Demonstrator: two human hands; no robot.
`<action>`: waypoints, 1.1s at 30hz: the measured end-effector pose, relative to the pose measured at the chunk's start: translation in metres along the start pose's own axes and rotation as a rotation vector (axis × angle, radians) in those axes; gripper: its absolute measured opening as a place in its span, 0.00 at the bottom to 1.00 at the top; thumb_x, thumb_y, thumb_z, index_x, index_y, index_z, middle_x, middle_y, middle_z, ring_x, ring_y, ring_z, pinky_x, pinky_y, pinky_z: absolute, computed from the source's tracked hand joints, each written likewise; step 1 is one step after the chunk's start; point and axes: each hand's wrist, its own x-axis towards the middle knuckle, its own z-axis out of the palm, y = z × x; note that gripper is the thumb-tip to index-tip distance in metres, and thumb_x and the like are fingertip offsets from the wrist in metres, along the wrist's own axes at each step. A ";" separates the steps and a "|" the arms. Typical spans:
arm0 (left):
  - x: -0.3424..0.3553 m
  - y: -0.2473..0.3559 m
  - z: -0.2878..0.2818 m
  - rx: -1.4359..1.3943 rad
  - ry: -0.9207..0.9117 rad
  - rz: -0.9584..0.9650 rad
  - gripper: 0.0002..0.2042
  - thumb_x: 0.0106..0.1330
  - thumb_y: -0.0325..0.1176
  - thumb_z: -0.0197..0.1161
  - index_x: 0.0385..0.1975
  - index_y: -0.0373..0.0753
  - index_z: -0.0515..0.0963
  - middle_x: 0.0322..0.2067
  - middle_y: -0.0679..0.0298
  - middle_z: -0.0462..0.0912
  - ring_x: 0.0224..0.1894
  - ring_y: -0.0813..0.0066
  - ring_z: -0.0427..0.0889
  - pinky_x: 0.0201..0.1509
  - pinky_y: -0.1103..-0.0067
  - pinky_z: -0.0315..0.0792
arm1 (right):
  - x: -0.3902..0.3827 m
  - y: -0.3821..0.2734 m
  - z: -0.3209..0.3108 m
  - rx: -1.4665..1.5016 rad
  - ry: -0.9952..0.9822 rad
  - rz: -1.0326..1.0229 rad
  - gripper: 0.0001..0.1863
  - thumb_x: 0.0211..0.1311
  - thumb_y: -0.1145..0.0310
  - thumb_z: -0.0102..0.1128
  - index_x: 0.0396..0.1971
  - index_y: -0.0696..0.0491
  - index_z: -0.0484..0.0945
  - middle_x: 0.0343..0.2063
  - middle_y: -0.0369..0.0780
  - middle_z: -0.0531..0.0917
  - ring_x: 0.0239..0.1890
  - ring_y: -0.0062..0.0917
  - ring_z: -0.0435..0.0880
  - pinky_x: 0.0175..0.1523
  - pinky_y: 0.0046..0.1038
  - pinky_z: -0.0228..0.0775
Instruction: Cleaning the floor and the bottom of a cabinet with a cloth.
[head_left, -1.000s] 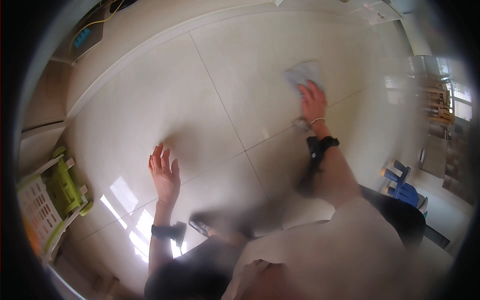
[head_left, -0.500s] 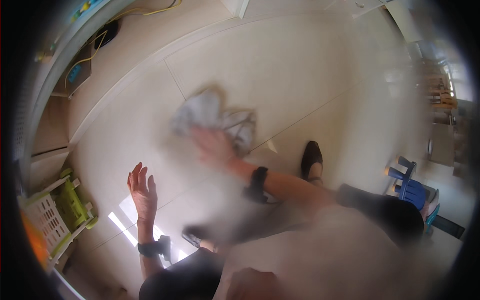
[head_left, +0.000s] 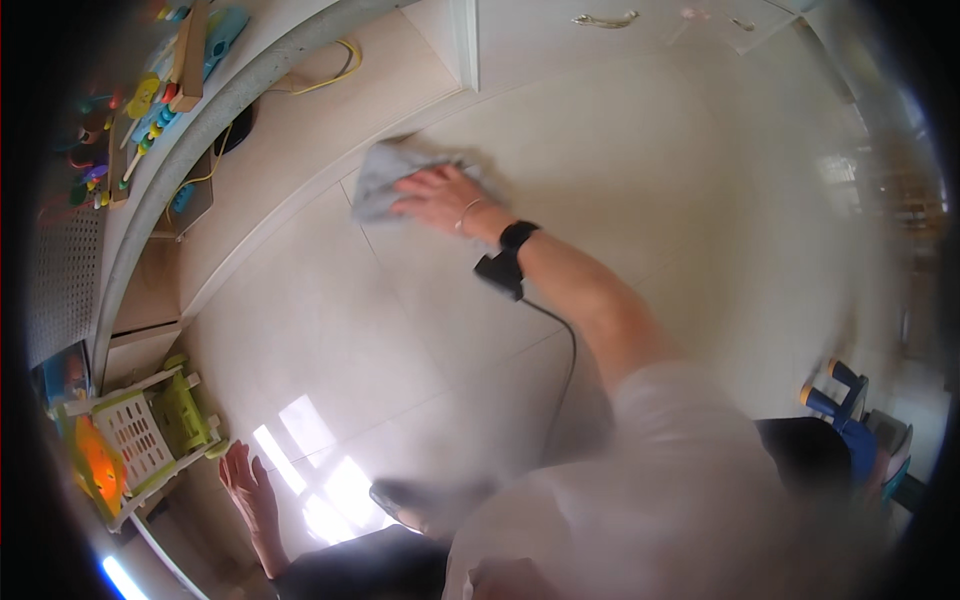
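Note:
A crumpled grey cloth (head_left: pixel 378 182) lies on the pale tiled floor (head_left: pixel 310 300), close to the base of the cabinetry. My right hand (head_left: pixel 448 202) presses down on it from above with the arm stretched far out, fingers bent into the fabric. The cloth's far right part is blurred and partly covered by that hand. Down at the lower left, my left hand (head_left: pixel 252 500) hangs open with nothing in it, fingers extended. It is nearest to a small green-and-white plastic cart (head_left: pixel 140 437).
A table with a curved grey edge (head_left: pixel 240 95) stands at the left, colourful toys (head_left: pixel 150 110) on it. Below it runs a yellow cable (head_left: pixel 345 65). An orange object (head_left: pixel 98 465) is on the cart. Blue chair legs (head_left: pixel 840 390) stick out at the right.
My right hand has pushed the cloth farther forward, toward the cabinet base. My left hand has come lower and to the left in view. The whole view has shifted as I lean.

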 end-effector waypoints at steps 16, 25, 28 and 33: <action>-0.166 0.011 -0.166 0.063 0.262 -0.588 0.03 0.61 0.24 0.53 0.29 0.34 0.75 0.27 0.52 0.76 0.32 0.54 0.76 0.38 0.65 0.70 | -0.158 0.222 -0.128 0.145 -0.574 0.521 0.19 0.51 0.73 0.54 0.46 0.54 0.76 0.42 0.50 0.79 0.47 0.44 0.78 0.51 0.41 0.70; 0.039 0.128 -0.290 -0.045 0.266 -0.175 0.08 0.64 0.25 0.53 0.40 0.35 0.76 0.39 0.55 0.79 0.44 0.60 0.78 0.51 0.69 0.70 | -0.247 -0.075 -0.032 0.234 -0.134 -0.082 0.19 0.57 0.63 0.49 0.50 0.36 0.72 0.52 0.33 0.72 0.47 0.26 0.72 0.47 0.31 0.68; 0.115 0.185 -0.312 -0.041 0.100 0.142 0.11 0.66 0.23 0.52 0.47 0.33 0.75 0.45 0.57 0.78 0.47 0.65 0.77 0.53 0.70 0.69 | -0.253 -0.062 -0.061 0.259 -0.012 0.118 0.20 0.56 0.62 0.50 0.51 0.34 0.73 0.54 0.30 0.72 0.49 0.24 0.71 0.47 0.33 0.67; 0.200 0.342 -0.270 0.206 0.074 0.627 0.16 0.59 0.19 0.57 0.48 0.32 0.73 0.46 0.54 0.76 0.50 0.56 0.74 0.55 0.67 0.69 | -0.308 0.066 -0.087 -0.139 -0.018 0.500 0.29 0.48 0.64 0.60 0.54 0.30 0.72 0.56 0.27 0.71 0.54 0.26 0.69 0.47 0.37 0.65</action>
